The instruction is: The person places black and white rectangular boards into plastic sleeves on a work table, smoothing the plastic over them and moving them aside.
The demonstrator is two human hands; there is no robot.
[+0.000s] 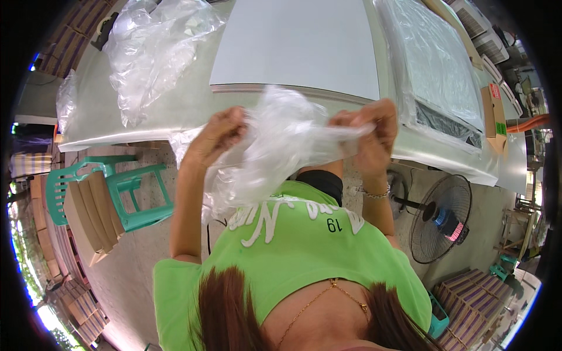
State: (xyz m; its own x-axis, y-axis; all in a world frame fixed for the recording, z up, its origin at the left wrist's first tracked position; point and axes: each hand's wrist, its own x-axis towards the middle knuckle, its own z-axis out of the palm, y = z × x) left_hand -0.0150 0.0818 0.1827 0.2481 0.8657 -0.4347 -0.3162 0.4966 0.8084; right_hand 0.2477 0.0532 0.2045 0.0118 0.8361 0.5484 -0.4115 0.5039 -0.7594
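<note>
A crumpled clear plastic bag (281,137) is stretched between my two hands, above the near edge of the table, and is partly smeared by motion. My left hand (221,133) is closed on its left side, fingers curled in. On the other side my right hand (372,131) pinches the film, with a strip of it passing by the thumb. The bag hangs down in front of my green shirt. Just beyond my hands, a flat pale grey panel (295,44) lies on the table (170,126), its layered near edge facing me.
More loose clear plastic (158,52) is heaped on the table's left. A plastic-wrapped flat panel (439,64) lies at the right, with a narrow cardboard box (493,120) beside it. A green chair (137,196) and leaning cardboard (91,213) stand left below; a fan (439,216) stands right.
</note>
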